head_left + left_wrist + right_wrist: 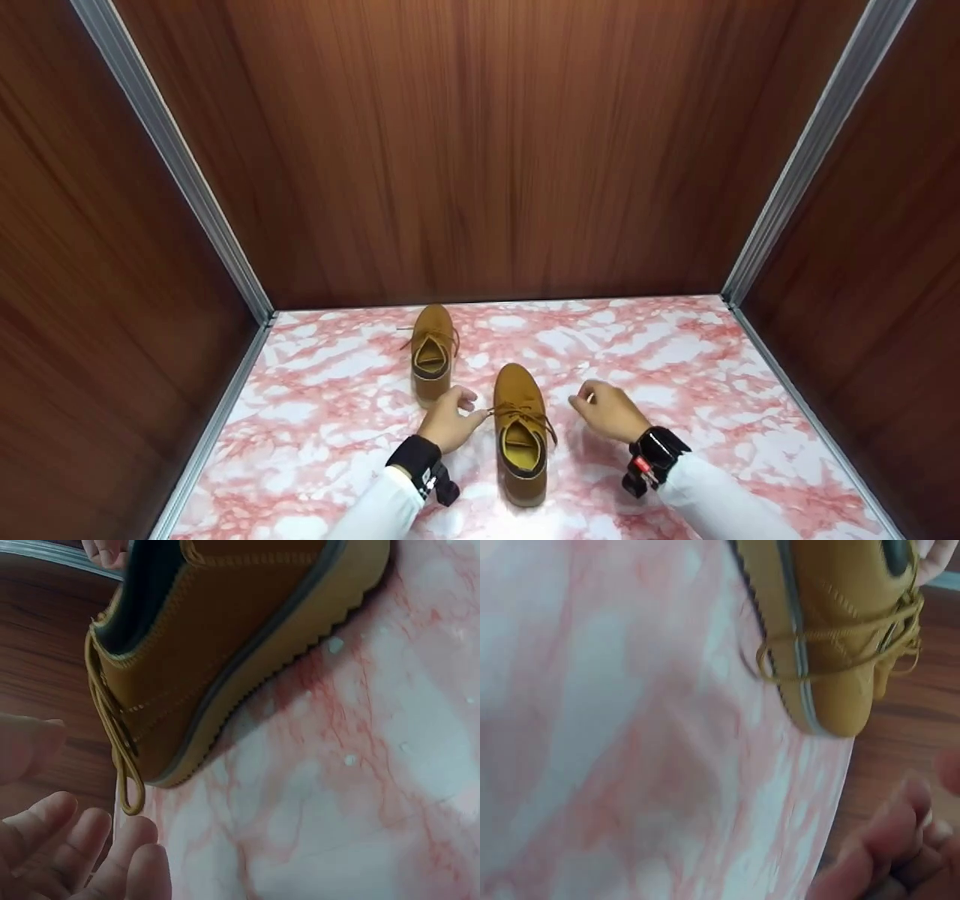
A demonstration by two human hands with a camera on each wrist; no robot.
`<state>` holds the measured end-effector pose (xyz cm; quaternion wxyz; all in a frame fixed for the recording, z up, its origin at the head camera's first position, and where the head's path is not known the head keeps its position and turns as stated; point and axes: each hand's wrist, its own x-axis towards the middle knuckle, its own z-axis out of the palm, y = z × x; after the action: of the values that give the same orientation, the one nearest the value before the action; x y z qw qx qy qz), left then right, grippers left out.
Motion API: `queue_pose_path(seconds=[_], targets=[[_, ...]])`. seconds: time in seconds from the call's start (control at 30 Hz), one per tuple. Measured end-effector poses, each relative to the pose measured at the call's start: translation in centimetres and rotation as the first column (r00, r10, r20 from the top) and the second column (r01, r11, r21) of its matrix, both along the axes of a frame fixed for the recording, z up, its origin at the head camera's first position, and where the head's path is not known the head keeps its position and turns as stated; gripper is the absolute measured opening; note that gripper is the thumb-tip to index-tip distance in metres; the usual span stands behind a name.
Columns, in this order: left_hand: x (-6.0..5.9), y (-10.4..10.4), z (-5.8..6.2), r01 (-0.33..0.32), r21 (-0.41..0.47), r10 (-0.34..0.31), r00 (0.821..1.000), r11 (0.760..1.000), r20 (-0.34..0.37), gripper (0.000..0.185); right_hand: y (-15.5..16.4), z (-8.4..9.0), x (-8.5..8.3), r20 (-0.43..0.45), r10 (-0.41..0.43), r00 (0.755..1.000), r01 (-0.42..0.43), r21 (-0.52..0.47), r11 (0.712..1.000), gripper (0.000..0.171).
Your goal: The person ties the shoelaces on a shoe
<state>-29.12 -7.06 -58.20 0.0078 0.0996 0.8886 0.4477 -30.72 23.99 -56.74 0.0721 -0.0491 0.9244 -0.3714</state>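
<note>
A tan lace-up shoe (517, 386) stands upright, toe pointing away from me, between my two hands. Its lace is tied, with a loop (133, 791) hanging down one side in the left wrist view. My left hand (448, 421) is just left of the shoe, thumb and fingers apart, fingertips right beside that loop. On the other side, my right hand (611, 414) hovers a short way from the shoe with loosely bent fingers (885, 836) and nothing between them. Another lace loop (780, 660) droops over the sole on the right hand's side.
A matching tan shoe (433, 328) stands farther back on the left, its laces loose at both sides, its heel close to my left hand. Both shoes are on a red-and-white marbled surface (637, 337). Brown wood-look panels (480, 150) with metal edge strips enclose it at the back and sides.
</note>
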Motion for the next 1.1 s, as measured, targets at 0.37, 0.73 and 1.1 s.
queue_pose_path(seconds=[0.37, 0.73, 1.1], targets=[[1.7, 0.8, -0.3, 0.177, 0.099, -0.195, 0.958, 0.979, 0.211, 0.025, -1.6, -1.0, 1.9, 0.181, 0.42, 0.889, -0.404, -0.12, 0.907, 0.047], [2.8, 1.8, -1.6, 0.055, 0.378, -0.23, 0.869, 0.924, 0.437, 0.041, -2.2, -1.8, 2.5, 0.236, 0.441, 0.866, -0.389, -0.236, 0.89, 0.048], [3.2, 2.6, -2.5, 0.04, 0.382, -0.22, 0.87, 0.923, 0.441, 0.047, -2.5, -2.1, 3.3, 0.259, 0.417, 0.871, -0.329, -0.323, 0.888, 0.039]])
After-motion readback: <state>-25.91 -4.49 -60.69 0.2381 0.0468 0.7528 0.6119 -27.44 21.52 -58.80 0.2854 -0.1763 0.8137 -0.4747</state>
